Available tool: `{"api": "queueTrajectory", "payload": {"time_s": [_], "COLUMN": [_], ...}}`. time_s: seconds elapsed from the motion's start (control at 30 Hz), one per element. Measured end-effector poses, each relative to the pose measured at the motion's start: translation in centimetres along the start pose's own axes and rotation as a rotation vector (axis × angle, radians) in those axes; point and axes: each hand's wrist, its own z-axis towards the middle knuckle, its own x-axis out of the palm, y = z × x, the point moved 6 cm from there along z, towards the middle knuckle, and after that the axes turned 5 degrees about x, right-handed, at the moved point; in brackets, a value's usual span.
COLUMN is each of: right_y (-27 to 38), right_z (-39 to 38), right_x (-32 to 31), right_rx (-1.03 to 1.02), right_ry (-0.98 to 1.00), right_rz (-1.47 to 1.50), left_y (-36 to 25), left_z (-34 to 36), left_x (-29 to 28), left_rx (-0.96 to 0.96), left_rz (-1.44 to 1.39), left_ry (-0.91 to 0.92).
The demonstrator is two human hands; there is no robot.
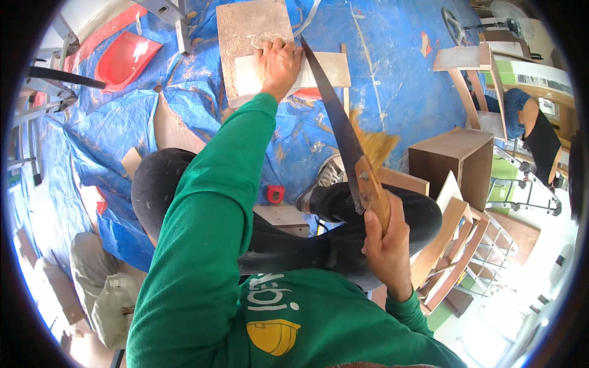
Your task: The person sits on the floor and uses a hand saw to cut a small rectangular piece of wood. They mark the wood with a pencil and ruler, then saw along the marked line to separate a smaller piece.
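Observation:
My right hand (388,245) is wrapped round the wooden handle of a handsaw (334,113). The saw's long dark blade slants up and to the left, and its tip is just right of my left hand (280,64). That hand presses down on a narrow pale board (331,69), its fingers bent at the board's far edge. The pale board lies across a larger, dust-covered wooden board (254,24) and sticks out to its right. The blade passes over the pale board; whether its teeth touch the wood I cannot tell.
Yellow broom bristles (377,147) show behind the saw. A red tape measure (275,194) lies between my legs. A red dustpan (126,61) and ladder legs (183,37) are at the far left, on a blue tarp (405,80). Right are a wooden box (451,153) and another person (521,116).

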Motion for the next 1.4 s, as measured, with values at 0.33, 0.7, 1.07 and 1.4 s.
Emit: {"api": "queueTrajectory", "payload": {"time_s": [0.33, 0.7, 1.07, 1.4], "right_y": [1.1, -0.8, -0.2, -0.5], "right_z": [18.9, 6.3, 9.1, 17.5], "right_x": [6.1, 2.3, 3.3, 7.4], "right_rx": [-0.263, -0.177, -0.228, -0.484], "right_ry": [-0.183, -0.042, -0.067, -0.300], "right_rz": [-0.043, -0.004, -0.020, -0.128], "left_y": [-0.4, 0.2, 0.4, -0.8], "left_z": [0.5, -0.1, 0.1, 0.0], "left_x": [0.1, 0.1, 0.2, 0.5], "left_rx": [0.038, 0.007, 0.010, 0.035], "left_rz": [0.010, 0.004, 0.002, 0.010], "left_ry": [-0.029, -0.014, -0.029, -0.004]}}
